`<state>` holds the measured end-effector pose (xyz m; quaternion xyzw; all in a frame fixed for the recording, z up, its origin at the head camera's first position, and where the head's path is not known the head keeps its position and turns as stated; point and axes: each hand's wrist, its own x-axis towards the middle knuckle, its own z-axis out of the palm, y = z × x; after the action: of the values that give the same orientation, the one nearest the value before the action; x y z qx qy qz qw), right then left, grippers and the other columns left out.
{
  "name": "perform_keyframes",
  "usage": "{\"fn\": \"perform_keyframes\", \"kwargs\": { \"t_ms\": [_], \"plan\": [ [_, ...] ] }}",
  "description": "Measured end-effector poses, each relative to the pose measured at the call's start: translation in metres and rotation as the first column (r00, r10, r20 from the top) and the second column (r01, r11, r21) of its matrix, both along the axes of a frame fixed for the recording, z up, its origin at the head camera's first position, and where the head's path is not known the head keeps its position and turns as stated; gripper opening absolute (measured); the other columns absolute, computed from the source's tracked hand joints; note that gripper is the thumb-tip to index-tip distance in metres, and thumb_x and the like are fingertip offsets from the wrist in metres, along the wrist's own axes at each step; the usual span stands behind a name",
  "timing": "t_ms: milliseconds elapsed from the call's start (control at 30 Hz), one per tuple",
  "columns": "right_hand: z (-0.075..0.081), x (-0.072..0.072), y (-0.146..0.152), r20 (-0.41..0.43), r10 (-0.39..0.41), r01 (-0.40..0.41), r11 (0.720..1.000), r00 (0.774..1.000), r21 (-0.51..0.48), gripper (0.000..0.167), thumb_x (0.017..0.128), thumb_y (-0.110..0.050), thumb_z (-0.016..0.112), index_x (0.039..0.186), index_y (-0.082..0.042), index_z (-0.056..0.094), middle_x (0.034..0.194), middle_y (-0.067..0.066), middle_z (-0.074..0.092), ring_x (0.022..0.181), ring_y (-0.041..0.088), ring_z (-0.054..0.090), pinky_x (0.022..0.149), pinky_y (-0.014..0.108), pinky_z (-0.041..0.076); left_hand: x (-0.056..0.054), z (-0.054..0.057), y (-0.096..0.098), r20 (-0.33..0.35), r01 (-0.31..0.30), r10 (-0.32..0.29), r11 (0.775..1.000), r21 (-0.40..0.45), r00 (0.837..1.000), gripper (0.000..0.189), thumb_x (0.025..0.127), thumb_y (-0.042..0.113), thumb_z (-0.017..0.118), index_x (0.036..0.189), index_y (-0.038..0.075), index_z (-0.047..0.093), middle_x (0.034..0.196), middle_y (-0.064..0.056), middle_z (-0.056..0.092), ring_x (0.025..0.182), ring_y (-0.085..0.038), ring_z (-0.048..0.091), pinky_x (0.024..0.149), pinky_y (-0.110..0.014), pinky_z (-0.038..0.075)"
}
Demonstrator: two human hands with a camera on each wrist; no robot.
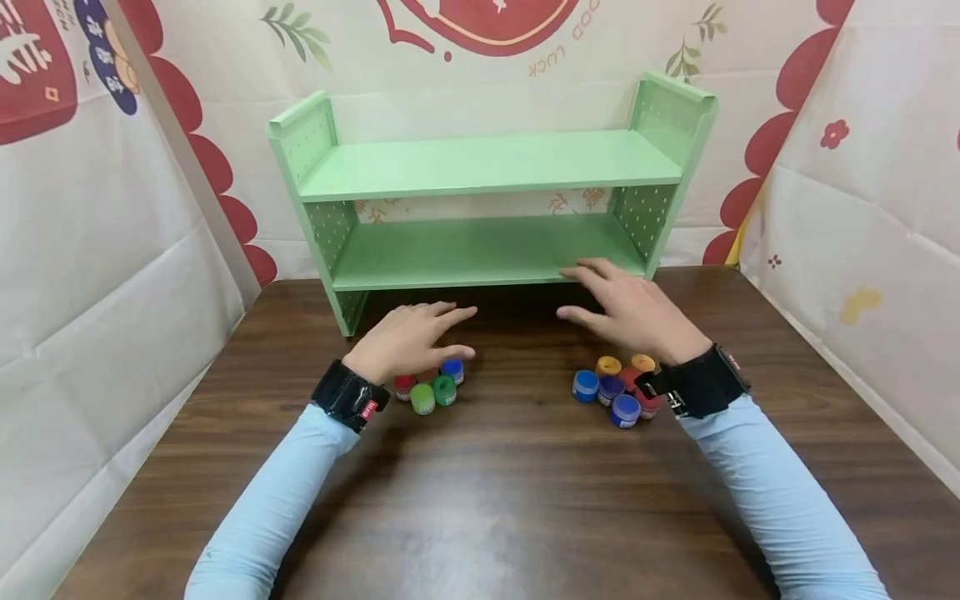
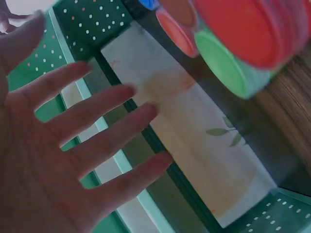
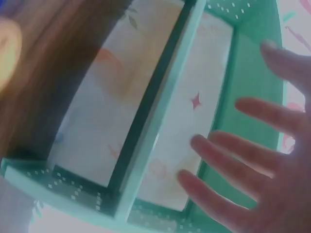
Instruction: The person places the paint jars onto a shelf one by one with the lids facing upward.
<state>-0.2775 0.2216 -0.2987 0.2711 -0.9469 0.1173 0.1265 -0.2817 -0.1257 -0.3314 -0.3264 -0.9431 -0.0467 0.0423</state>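
My left hand [image 1: 408, 337] hovers with spread fingers over a small group of paint jars, holding nothing. Below it stand a light green jar [image 1: 423, 398], a green jar [image 1: 445, 389], a red jar [image 1: 403, 386] and a blue jar [image 1: 452, 370], with another partly hidden by the hand. My right hand [image 1: 633, 308] reaches toward the lower shelf's front edge, its fingers apart and nothing in them. Close to that wrist sit several more jars, among them a blue jar [image 1: 585, 385], a purple-blue jar [image 1: 625, 410] and an orange jar [image 1: 608, 367]; the wrist strap covers part of this group.
A light green two-tier shelf [image 1: 487, 162] with dotted side panels stands at the back of the dark wood table [image 1: 480, 500]. Printed white cloth [image 1: 480, 100] hangs behind it and along both sides. Both wrists wear black straps.
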Motion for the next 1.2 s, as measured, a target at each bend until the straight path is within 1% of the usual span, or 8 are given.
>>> {"fn": "perform_keyframes", "kwargs": {
  "t_ms": [200, 300, 467, 567, 633, 800, 967, 1200],
  "plan": [
    [0.016, -0.003, 0.025, -0.245, -0.151, 0.106, 0.977, 0.958, -0.186, 0.041, 0.100, -0.034, 0.067, 0.131, -0.008, 0.065, 0.134, 0.020, 0.061, 0.085, 0.035, 0.065, 0.067, 0.048, 0.051, -0.012, 0.004, -0.017, 0.131, -0.052, 0.048, 0.998, 0.027, 0.990, 0.055, 0.103, 0.052, 0.056, 0.147, 0.020, 0.058, 0.140, -0.007, 0.067, 0.119, -0.025, 0.068, 0.094, -0.046, 0.057],
    [0.020, -0.005, 0.040, -0.294, -0.259, 0.157, 0.931, 0.920, -0.330, 0.033, 0.098, -0.023, 0.067, 0.123, -0.001, 0.067, 0.129, 0.026, 0.060, 0.083, 0.038, 0.063, 0.068, 0.041, 0.044, -0.017, 0.005, -0.024, 0.162, -0.070, 0.064, 0.997, 0.031, 0.985, 0.047, 0.105, 0.044, 0.056, 0.144, 0.017, 0.061, 0.137, -0.007, 0.069, 0.113, -0.023, 0.070, 0.095, -0.046, 0.056],
    [0.018, -0.016, 0.061, -0.227, -0.406, 0.221, 0.796, 0.885, -0.563, 0.031, 0.097, -0.020, 0.064, 0.113, 0.007, 0.065, 0.118, 0.027, 0.059, 0.107, 0.039, 0.062, 0.081, 0.021, 0.036, -0.024, 0.001, -0.029, 0.194, -0.067, 0.061, 0.997, 0.029, 0.979, 0.041, 0.107, 0.036, 0.056, 0.141, 0.015, 0.064, 0.133, -0.006, 0.071, 0.103, -0.019, 0.068, 0.096, -0.045, 0.055],
    [0.012, -0.023, 0.068, -0.102, -0.452, 0.293, 0.717, 0.886, -0.632, 0.043, 0.097, -0.030, 0.065, 0.121, 0.004, 0.055, 0.117, 0.022, 0.058, 0.108, 0.036, 0.061, 0.080, 0.016, 0.036, -0.025, -0.004, -0.030, 0.227, -0.075, 0.068, 0.997, 0.021, 0.971, 0.040, 0.105, 0.035, 0.058, 0.138, 0.014, 0.066, 0.129, -0.004, 0.072, 0.100, -0.018, 0.067, 0.094, -0.043, 0.055],
    [0.008, -0.028, 0.072, -0.005, -0.438, 0.334, 0.694, 0.899, -0.638, 0.056, 0.098, -0.038, 0.063, 0.133, 0.000, 0.045, 0.122, 0.023, 0.059, 0.111, 0.037, 0.062, 0.079, 0.017, 0.038, -0.025, -0.008, -0.030, 0.239, -0.082, 0.076, 0.997, 0.016, 0.968, 0.040, 0.104, 0.036, 0.060, 0.136, 0.013, 0.067, 0.125, -0.003, 0.073, 0.097, -0.017, 0.066, 0.092, -0.041, 0.055],
    [-0.003, -0.037, 0.078, 0.219, -0.304, 0.374, 0.728, 0.927, -0.574, 0.081, 0.102, -0.052, 0.053, 0.156, -0.002, 0.020, 0.143, 0.033, 0.054, 0.128, 0.045, 0.058, 0.074, 0.013, 0.042, -0.027, -0.015, -0.027, 0.282, -0.101, 0.096, 0.995, 0.003, 0.955, 0.035, 0.103, 0.040, 0.061, 0.126, 0.015, 0.071, 0.108, 0.000, 0.073, 0.086, -0.016, 0.062, 0.081, -0.036, 0.053],
    [-0.013, -0.044, 0.077, 0.305, -0.212, 0.352, 0.760, 0.929, -0.547, 0.079, 0.104, -0.051, 0.049, 0.158, 0.000, 0.022, 0.150, 0.036, 0.045, 0.132, 0.046, 0.054, 0.067, 0.007, 0.046, -0.029, -0.021, -0.026, 0.340, -0.127, 0.121, 0.992, -0.006, 0.933, 0.034, 0.105, 0.041, 0.058, 0.122, 0.016, 0.072, 0.101, 0.001, 0.070, 0.085, -0.017, 0.060, 0.077, -0.034, 0.050],
    [-0.021, -0.051, 0.080, 0.324, -0.170, 0.326, 0.785, 0.931, -0.526, 0.074, 0.107, -0.047, 0.043, 0.158, 0.002, 0.020, 0.150, 0.038, 0.042, 0.134, 0.049, 0.051, 0.068, 0.006, 0.046, -0.031, -0.027, -0.027, 0.314, -0.179, 0.176, 0.984, -0.019, 0.933, 0.039, 0.107, 0.039, 0.052, 0.137, 0.018, 0.065, 0.135, -0.010, 0.063, 0.122, -0.028, 0.060, 0.104, -0.050, 0.049]
  ]
}}
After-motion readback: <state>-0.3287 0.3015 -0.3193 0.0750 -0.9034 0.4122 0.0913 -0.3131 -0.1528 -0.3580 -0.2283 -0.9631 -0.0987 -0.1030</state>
